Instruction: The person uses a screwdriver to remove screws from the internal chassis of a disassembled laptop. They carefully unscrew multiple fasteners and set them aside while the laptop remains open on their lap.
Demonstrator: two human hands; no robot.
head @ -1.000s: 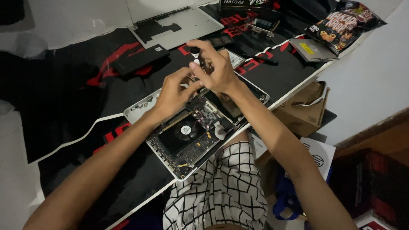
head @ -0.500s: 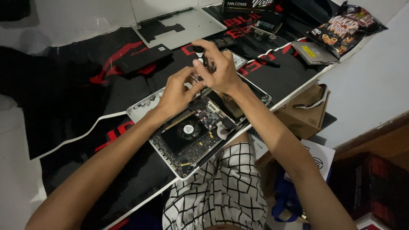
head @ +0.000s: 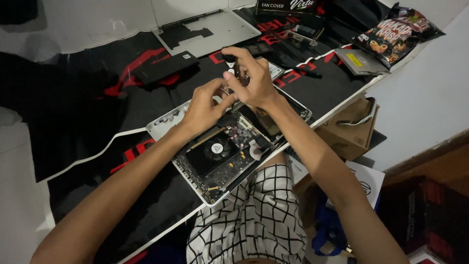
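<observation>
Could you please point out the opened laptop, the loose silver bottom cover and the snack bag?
Opened silver laptop (head: pixel 215 161), head view, on its black fan.
Loose silver bottom cover (head: pixel 220 32), head view, flat middle.
Dark snack bag (head: pixel 393 32), head view, printed front.

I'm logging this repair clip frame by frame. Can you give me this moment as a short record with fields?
Setting: black and red mat on a white table
Main item: opened laptop, circuit board and fan exposed
Left hand: fingers on the laptop's upper edge
Right hand: grips a dark-handled tool, likely a screwdriver, over the laptop
Nearby: grey bottom cover, black flat battery, snack bag, cardboard box
</observation>
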